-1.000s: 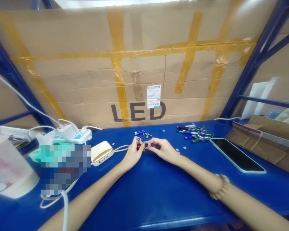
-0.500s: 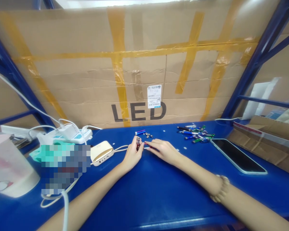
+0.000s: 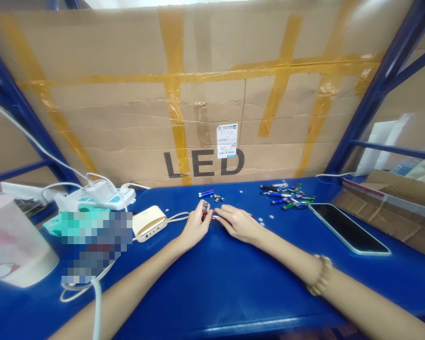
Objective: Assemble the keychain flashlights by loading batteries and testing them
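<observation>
Blue tabletop in front, both forearms over it. Beaded bracelet on the right wrist; white cable crosses in front of the left forearm.

Left hand: fingers closed around a small red cylinder, silvery end up, roughly upright, mid-table. Lower part hidden by the thumb. Right hand just beside it: fingertips pinched on a slim red piece, mostly covered by the fingers. Can't tell if the two pieces touch.

Left side, out from the edge: whitish container, a pixelated patch, then a cream power bank with its looped cord running to just beside the left hand. Right side: phone, screen up, dark, pale case, next to an open cardboard carton.

Beyond the hands: small whitish discs near the right hand, a few silvery button cells beside a blue metal tube, pile of small coloured metal tubes to the right. White power strip far left, charger plugged in.

Back: taped cardboard sheet, "LED" print, shipping label, blue metal frame at the sides.
</observation>
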`<move>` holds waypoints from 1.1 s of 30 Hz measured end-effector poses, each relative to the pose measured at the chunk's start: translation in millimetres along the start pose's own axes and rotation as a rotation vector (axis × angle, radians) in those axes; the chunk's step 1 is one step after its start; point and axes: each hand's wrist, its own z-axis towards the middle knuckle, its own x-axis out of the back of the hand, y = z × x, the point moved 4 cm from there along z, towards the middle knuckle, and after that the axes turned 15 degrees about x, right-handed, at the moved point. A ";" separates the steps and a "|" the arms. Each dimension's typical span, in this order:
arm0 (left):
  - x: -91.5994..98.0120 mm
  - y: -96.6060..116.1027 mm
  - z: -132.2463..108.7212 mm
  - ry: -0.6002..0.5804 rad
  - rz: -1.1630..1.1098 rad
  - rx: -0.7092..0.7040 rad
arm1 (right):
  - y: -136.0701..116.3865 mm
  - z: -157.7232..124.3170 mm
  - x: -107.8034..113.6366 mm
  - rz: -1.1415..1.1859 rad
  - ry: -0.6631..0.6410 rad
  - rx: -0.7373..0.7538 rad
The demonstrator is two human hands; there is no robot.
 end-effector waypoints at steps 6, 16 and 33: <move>-0.7 -0.2 -1.7 -0.007 0.053 -0.026 | 0.6 2.4 2.1 0.047 0.016 0.015; 0.2 -0.2 -4.6 -0.016 0.053 -0.002 | 12.4 2.8 22.2 0.130 0.232 -0.122; -11.0 -5.6 -0.9 -0.344 -0.301 0.142 | 4.8 4.8 16.0 0.078 0.206 0.027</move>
